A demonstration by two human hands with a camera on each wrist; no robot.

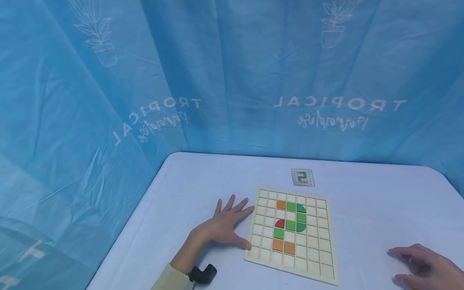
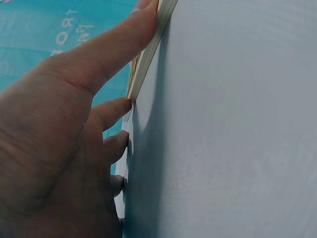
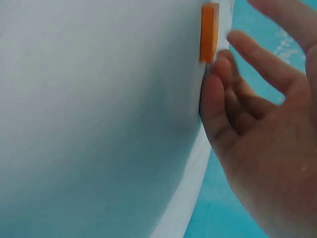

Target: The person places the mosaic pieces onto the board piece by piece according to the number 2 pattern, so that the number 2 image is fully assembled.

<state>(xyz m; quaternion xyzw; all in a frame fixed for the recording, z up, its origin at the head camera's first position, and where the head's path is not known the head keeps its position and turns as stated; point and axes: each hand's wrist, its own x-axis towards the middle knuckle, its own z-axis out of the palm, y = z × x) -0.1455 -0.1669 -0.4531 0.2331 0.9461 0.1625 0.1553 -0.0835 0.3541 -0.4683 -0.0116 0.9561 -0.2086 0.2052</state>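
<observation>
A square wooden grid board [image 1: 262,253] lies on the table, with orange, green and red tiles in some cells forming a shape like a 2. My left hand [image 1: 226,225] is spread flat at its left side; the thumb and a fingertip touch the edge, also seen on the board [image 2: 148,64] in the left wrist view. At the right edge of the head view is my right hand [image 1: 427,266], thumb and index finger apart, other fingers bent. Near its fingers an orange tile [image 3: 208,32] sits on the table in the right wrist view; the head view does not show it.
A small card [image 1: 302,177] printed with a matching grid pattern lies behind the board. White cloth covers the table [image 1: 377,201]. Blue printed curtains [image 1: 253,72] hang at the back and left. A black band [image 1: 204,274] is around my left wrist.
</observation>
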